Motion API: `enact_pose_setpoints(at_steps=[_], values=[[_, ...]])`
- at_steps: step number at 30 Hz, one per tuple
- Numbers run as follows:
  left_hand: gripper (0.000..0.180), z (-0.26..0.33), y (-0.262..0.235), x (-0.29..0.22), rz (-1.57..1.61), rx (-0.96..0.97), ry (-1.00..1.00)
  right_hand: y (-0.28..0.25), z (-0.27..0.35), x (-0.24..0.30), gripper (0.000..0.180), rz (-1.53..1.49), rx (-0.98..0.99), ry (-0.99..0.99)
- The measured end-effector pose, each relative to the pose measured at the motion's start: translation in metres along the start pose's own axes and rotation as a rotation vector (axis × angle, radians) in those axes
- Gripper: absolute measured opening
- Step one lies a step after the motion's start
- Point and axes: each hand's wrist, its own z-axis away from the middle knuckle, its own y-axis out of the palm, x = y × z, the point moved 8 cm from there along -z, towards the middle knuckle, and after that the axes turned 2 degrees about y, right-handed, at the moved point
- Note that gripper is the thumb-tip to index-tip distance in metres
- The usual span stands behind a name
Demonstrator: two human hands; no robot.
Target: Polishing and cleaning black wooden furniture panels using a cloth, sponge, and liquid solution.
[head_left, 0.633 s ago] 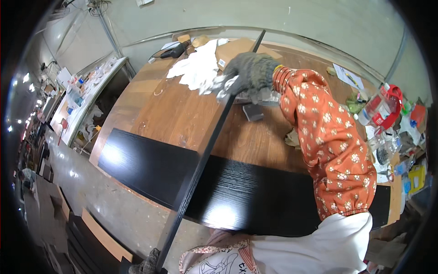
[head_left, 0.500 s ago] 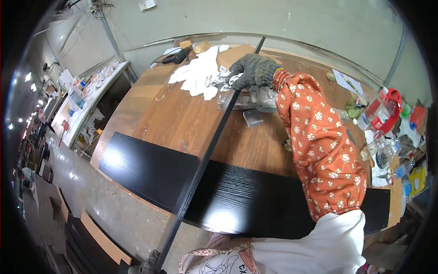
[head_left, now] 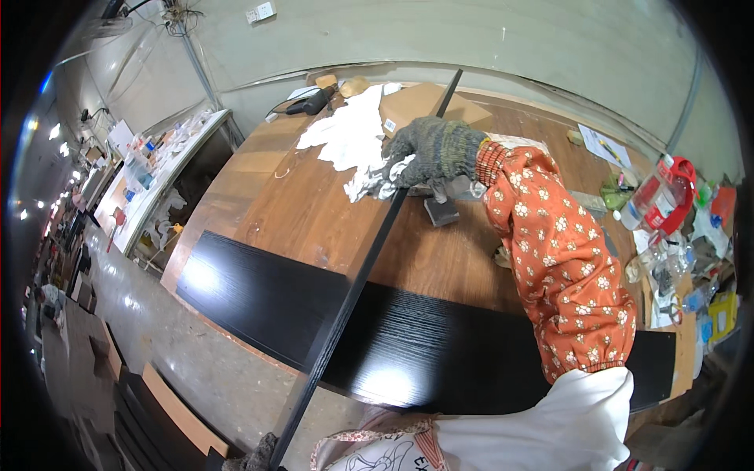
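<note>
A long, narrow black board, seen nearly edge-on, slants from the lower edge of the view up across the table. At its near end my left hand, in a grey knit glove and partly cut off by the frame, is closed on it. My right hand, in a grey-green knit glove under an orange flowered sleeve, holds a crumpled white rag against the board's upper part. The fingers are bent round the rag and partly hidden. Beneath lies a wide glossy black panel along the table's near edge.
The wooden table bears white cloths, a cardboard box, a corded black tool and a small dark block. Bottles, including a large clear one, crowd the right side. Stacked boards stand at lower left.
My right hand has shifted a little toward me and left along the board, bringing the white rag with it. More of the cardboard box shows. My left hand stays at the near end.
</note>
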Motion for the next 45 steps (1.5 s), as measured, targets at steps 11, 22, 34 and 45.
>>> enact_pose_setpoints(at_steps=[11, 22, 34, 45], values=[[0.067, 0.002, 0.001, 0.003, 0.030, 0.013, -0.001, -0.012, 0.010, 0.013, 0.035, 0.044, -0.074, 0.083], [0.064, 0.001, -0.002, 0.005, 0.059, 0.023, -0.049, -0.004, 0.018, 0.013, 0.039, -0.202, -0.011, 0.111], [0.057, -0.005, -0.006, 0.006, 0.115, 0.048, -0.147, 0.068, 0.078, 0.211, 0.025, 0.118, -0.080, -0.625], [0.058, 0.011, 0.019, 0.002, 0.037, -0.167, 0.012, -0.081, 0.105, -0.141, 0.041, 0.735, -1.086, 0.431]])
